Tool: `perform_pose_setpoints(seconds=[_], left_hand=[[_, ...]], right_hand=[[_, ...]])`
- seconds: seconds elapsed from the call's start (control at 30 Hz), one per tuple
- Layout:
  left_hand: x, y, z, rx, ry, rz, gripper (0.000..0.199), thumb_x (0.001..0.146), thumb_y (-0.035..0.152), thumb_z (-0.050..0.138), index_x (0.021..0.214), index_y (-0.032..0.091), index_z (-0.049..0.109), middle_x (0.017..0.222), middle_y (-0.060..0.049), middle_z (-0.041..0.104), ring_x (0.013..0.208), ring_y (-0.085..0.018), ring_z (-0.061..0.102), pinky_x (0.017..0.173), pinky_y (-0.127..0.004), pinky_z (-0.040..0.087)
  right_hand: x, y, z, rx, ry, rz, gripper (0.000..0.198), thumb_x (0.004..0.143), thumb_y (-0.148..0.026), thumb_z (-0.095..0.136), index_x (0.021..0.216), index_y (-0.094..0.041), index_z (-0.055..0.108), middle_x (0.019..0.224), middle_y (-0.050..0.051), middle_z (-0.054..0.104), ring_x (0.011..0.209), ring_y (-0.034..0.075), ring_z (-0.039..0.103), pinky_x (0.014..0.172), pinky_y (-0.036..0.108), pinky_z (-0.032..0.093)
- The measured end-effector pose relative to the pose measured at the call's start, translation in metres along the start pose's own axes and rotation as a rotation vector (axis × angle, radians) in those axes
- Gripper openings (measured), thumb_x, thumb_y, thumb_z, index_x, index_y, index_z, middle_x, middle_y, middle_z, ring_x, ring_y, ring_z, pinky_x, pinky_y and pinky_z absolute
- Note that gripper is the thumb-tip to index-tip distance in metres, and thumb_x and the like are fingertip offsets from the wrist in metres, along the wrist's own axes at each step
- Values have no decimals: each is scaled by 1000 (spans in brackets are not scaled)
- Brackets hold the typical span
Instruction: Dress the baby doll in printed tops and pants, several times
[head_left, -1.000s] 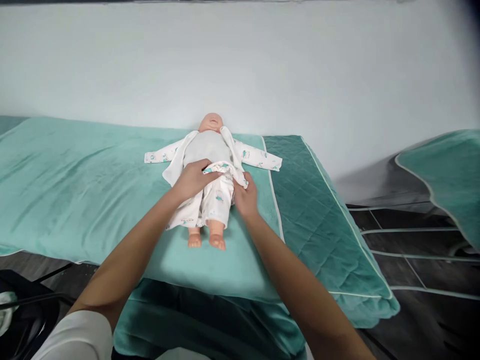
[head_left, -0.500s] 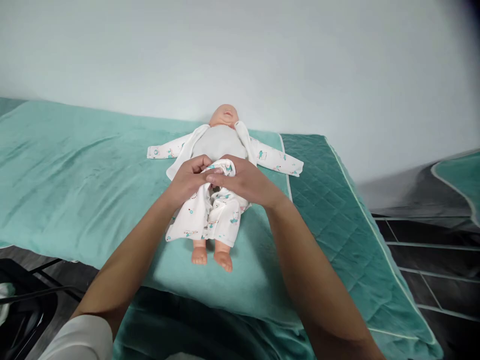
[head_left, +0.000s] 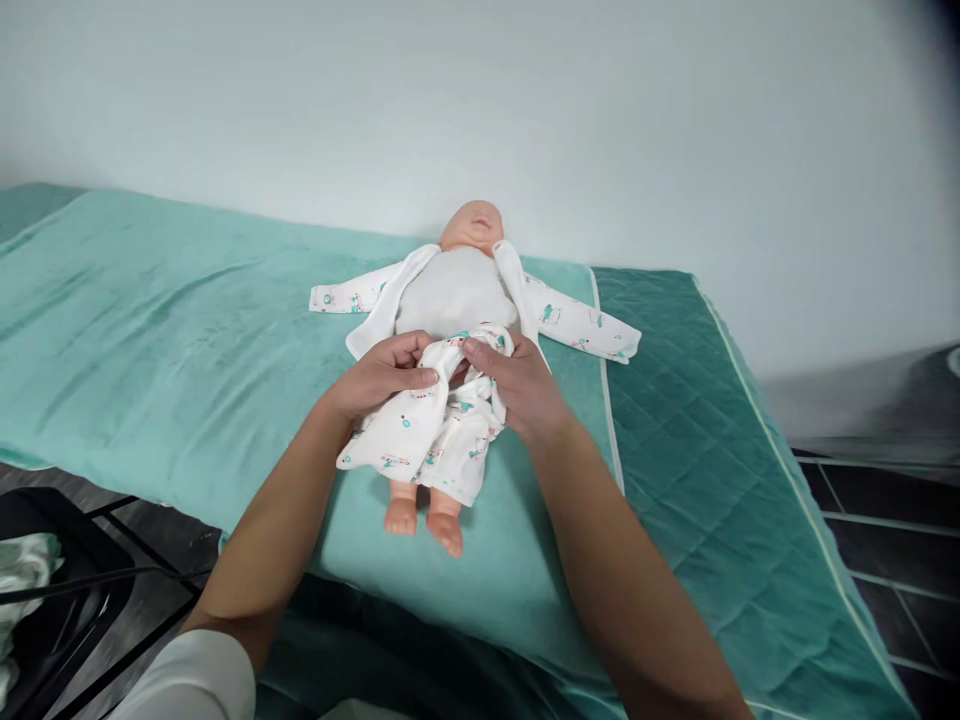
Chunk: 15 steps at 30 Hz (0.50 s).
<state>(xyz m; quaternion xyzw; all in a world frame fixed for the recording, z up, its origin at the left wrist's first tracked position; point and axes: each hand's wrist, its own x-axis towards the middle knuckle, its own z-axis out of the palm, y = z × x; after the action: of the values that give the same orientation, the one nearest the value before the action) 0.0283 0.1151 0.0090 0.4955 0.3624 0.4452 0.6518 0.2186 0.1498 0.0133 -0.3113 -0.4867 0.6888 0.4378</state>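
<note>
A baby doll (head_left: 442,285) lies on its back, head towards the wall, its bare feet (head_left: 444,533) pointing at me. White baby pants (head_left: 405,425) with a small teal and red print cover its legs, bunched near the top. My left hand (head_left: 386,375) pinches the cloth at the upper left, thumb on top. On the other side my right hand (head_left: 521,380) grips the gathered waist edge, thumb over it and other fingers mostly hidden. A matching jacket (head_left: 577,318) is on the doll's arms, spread open over a pale torso.
Under the doll is a light teal blanket (head_left: 187,340), with a darker quilted cover (head_left: 690,430) to the right. A pale wall (head_left: 480,100) stands behind. At lower left is a black chair (head_left: 82,590) with crumpled cloth (head_left: 26,575) on it.
My hands have moved apart, the thumbs no longer crossing, and the top of the pants is spread wider between them. The view has shifted slightly left.
</note>
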Motion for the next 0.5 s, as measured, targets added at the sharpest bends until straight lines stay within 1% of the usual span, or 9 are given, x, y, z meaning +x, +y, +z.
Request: perform_pose_setpoints(seconds=[0.1, 0.17, 0.23, 0.3, 0.33, 0.4, 0.47, 0.5], left_hand=[[0, -5, 2, -20, 56, 47, 39, 75, 44, 85, 85, 17, 59, 71, 3, 60, 57, -8, 52, 53, -20, 37], [1, -6, 2, -31, 93, 75, 39, 75, 44, 85, 84, 17, 58, 71, 3, 61, 58, -9, 53, 55, -20, 38], [1, -6, 3, -40, 131, 105, 39, 74, 44, 86, 84, 18, 58, 72, 3, 62, 60, -9, 54, 57, -21, 40], [2, -6, 3, -40, 173, 132, 39, 72, 42, 87, 83, 18, 59, 73, 3, 61, 62, -9, 53, 59, -21, 41], [3, -6, 3, -38, 195, 144, 39, 71, 41, 88, 83, 18, 59, 72, 4, 61, 62, -9, 52, 59, -21, 41], [3, -7, 3, -33, 231, 158, 39, 71, 42, 87, 81, 18, 59, 71, 4, 59, 62, -9, 51, 59, -21, 40], [3, -7, 3, -32, 247, 160, 39, 73, 44, 86, 78, 17, 58, 69, 4, 57, 61, -8, 49, 58, -21, 39], [3, -7, 3, -36, 246, 161, 40, 73, 45, 85, 77, 17, 57, 69, 4, 56, 60, -8, 48, 58, -21, 39]], right_hand=[[-2, 0, -3, -21, -81, -7, 38, 69, -50, 88, 81, -20, 69, 69, 0, 70, 60, 14, 62, 59, 27, 50], [-3, -2, -4, -74, -143, 12, 42, 69, -50, 88, 90, -19, 69, 71, 0, 71, 63, 16, 64, 61, 28, 51], [-5, -6, -1, -191, -222, 20, 47, 68, -47, 89, 100, -19, 69, 79, 1, 73, 71, 18, 66, 67, 30, 53], [-7, -12, 4, -366, -275, -10, 52, 66, -42, 90, 108, -19, 69, 92, 2, 74, 83, 20, 67, 77, 32, 53], [-8, -14, 7, -460, -279, -30, 53, 66, -40, 90, 110, -20, 70, 98, 2, 74, 90, 21, 67, 82, 34, 52], [-10, -18, 13, -624, -240, -55, 52, 68, -42, 89, 113, -21, 71, 104, 3, 74, 97, 23, 65, 88, 36, 50], [-11, -19, 16, -722, -195, -42, 45, 72, -44, 85, 108, -21, 73, 102, 3, 75, 97, 24, 65, 87, 36, 49], [-12, -18, 16, -735, -184, -28, 41, 74, -45, 83, 104, -20, 74, 100, 3, 75, 95, 24, 65, 85, 36, 49]])
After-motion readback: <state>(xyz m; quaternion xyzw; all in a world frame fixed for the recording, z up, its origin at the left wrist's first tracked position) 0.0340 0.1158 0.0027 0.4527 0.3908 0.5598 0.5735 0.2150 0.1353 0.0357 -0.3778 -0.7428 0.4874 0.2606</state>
